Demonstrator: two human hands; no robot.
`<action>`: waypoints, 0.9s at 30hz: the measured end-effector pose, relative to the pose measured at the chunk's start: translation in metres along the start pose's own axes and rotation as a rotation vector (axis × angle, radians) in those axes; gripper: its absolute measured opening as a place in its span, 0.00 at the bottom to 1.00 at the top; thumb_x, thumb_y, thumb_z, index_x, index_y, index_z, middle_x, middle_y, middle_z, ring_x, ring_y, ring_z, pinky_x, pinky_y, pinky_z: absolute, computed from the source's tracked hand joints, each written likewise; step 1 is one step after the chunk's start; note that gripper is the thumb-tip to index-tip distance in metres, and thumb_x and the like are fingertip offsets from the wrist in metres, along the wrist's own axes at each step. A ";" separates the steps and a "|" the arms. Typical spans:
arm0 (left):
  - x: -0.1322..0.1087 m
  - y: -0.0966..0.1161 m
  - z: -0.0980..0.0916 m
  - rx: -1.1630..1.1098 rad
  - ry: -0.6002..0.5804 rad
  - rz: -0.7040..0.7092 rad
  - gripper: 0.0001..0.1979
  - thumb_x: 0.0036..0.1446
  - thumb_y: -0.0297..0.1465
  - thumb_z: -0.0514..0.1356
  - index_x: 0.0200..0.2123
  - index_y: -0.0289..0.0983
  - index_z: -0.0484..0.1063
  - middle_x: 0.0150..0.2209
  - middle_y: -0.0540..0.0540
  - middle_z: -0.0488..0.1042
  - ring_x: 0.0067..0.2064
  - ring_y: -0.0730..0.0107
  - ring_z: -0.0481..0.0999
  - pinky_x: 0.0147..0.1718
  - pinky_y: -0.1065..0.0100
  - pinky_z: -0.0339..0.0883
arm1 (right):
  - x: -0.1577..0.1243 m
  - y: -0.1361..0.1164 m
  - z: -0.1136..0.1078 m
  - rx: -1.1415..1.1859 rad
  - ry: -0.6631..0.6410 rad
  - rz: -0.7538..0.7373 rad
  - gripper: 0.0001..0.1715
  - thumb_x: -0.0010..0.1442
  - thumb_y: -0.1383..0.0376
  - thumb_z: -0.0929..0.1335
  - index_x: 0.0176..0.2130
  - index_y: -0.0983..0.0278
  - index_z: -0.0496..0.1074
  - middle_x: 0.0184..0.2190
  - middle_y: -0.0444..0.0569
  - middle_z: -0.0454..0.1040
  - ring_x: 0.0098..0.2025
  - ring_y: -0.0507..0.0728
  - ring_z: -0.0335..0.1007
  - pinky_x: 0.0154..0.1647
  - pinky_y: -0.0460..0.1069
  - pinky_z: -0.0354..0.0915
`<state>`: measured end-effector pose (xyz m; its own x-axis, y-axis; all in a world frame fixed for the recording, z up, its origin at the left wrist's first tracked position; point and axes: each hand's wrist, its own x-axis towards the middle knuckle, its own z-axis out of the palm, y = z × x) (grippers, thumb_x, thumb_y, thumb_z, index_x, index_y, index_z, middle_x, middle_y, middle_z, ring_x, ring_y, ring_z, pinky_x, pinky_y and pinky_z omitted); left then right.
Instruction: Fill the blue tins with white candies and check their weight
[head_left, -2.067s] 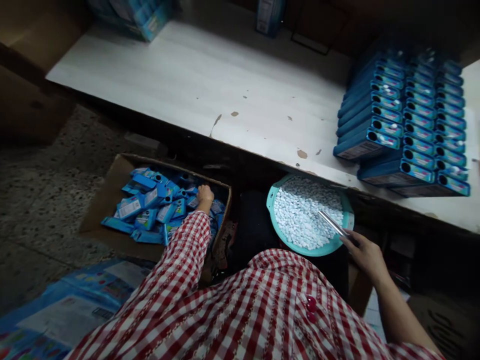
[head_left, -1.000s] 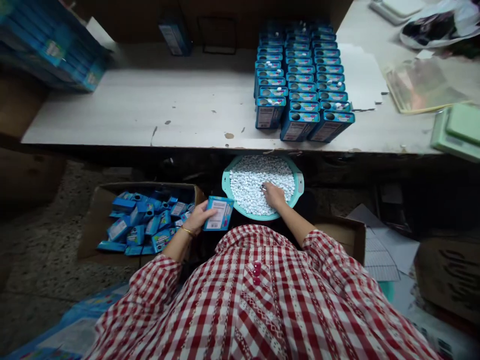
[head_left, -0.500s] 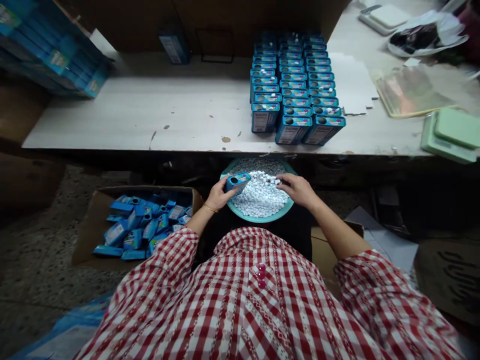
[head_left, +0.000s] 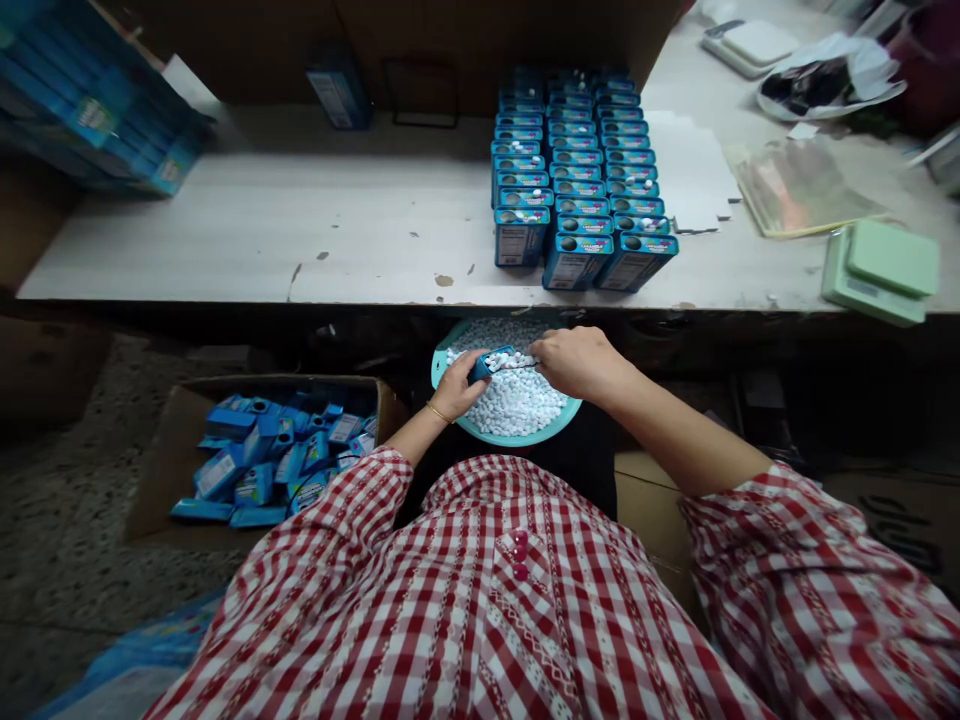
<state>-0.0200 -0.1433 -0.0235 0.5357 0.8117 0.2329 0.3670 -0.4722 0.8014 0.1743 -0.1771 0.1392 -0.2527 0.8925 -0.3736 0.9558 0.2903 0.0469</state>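
Note:
In the head view my left hand is closed around a small blue box, held over the left side of a teal basin. White candies fill much of the basin. My right hand is closed on a small scoop, mostly hidden by the fingers and its load. A heap of candies lies on the scoop, reaching over the top of the box. The box's round opening is covered from sight.
Rows of upright blue boxes stand on the white table beyond the basin. A carton of loose blue boxes sits at left. A green scale rests at the table's right; stacked blue packs are at far left.
My right hand has moved left and turned over, bringing the loaded scoop out of the candies to the box top. My left hand has shifted slightly right with the box.

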 end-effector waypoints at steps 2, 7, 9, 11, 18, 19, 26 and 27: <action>0.000 -0.001 -0.001 0.005 -0.001 0.009 0.21 0.50 0.29 0.55 0.49 0.34 0.65 0.48 0.39 0.71 0.50 0.60 0.70 0.52 0.57 0.63 | 0.002 -0.005 -0.006 -0.027 -0.005 -0.012 0.16 0.60 0.66 0.60 0.40 0.66 0.75 0.40 0.58 0.76 0.39 0.61 0.73 0.36 0.50 0.63; -0.001 -0.004 -0.005 0.003 0.022 -0.020 0.20 0.51 0.30 0.56 0.49 0.35 0.65 0.46 0.40 0.71 0.48 0.61 0.71 0.50 0.58 0.64 | 0.004 -0.004 -0.010 -0.042 0.006 -0.018 0.17 0.60 0.66 0.59 0.40 0.65 0.75 0.41 0.58 0.76 0.39 0.61 0.73 0.35 0.50 0.63; 0.000 -0.005 -0.005 -0.008 0.020 -0.009 0.20 0.50 0.30 0.57 0.49 0.35 0.65 0.46 0.40 0.71 0.48 0.61 0.71 0.50 0.58 0.63 | 0.004 -0.003 -0.008 -0.033 -0.006 -0.007 0.17 0.61 0.64 0.59 0.41 0.64 0.74 0.41 0.57 0.75 0.39 0.61 0.73 0.35 0.50 0.62; 0.001 -0.005 -0.003 -0.019 0.014 0.003 0.20 0.51 0.30 0.57 0.49 0.35 0.65 0.46 0.40 0.71 0.49 0.61 0.70 0.50 0.58 0.63 | 0.003 -0.004 -0.007 -0.025 -0.010 -0.002 0.17 0.61 0.64 0.59 0.42 0.63 0.74 0.42 0.56 0.75 0.39 0.60 0.73 0.35 0.49 0.62; -0.006 -0.010 -0.007 -0.077 0.052 -0.112 0.22 0.51 0.35 0.59 0.49 0.36 0.65 0.47 0.41 0.70 0.50 0.61 0.69 0.53 0.57 0.61 | -0.020 0.021 0.021 0.032 0.039 0.104 0.17 0.62 0.61 0.59 0.47 0.59 0.71 0.44 0.53 0.74 0.39 0.58 0.72 0.32 0.48 0.60; -0.008 -0.015 -0.009 -0.095 0.071 -0.146 0.23 0.51 0.37 0.59 0.50 0.36 0.64 0.49 0.41 0.69 0.51 0.60 0.68 0.54 0.57 0.60 | -0.023 0.030 0.034 0.036 0.021 0.140 0.17 0.62 0.60 0.60 0.48 0.57 0.70 0.44 0.51 0.74 0.38 0.57 0.72 0.32 0.48 0.60; -0.008 -0.063 0.004 -0.268 0.090 -0.454 0.26 0.54 0.45 0.55 0.51 0.35 0.63 0.51 0.36 0.67 0.57 0.55 0.65 0.56 0.52 0.58 | -0.016 0.054 0.142 0.040 -0.002 0.254 0.18 0.62 0.63 0.59 0.49 0.63 0.68 0.41 0.55 0.73 0.39 0.60 0.72 0.31 0.49 0.61; -0.006 -0.067 0.010 -0.241 0.094 -0.499 0.26 0.53 0.46 0.56 0.50 0.35 0.63 0.54 0.35 0.65 0.60 0.53 0.60 0.57 0.50 0.54 | -0.010 0.047 0.152 0.059 0.013 0.253 0.19 0.63 0.63 0.59 0.50 0.64 0.68 0.41 0.55 0.73 0.39 0.59 0.72 0.32 0.49 0.62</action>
<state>-0.0403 -0.1204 -0.0839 0.2675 0.9489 -0.1675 0.3683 0.0600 0.9278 0.2444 -0.2253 0.0042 -0.0061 0.9388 -0.3445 0.9958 0.0371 0.0834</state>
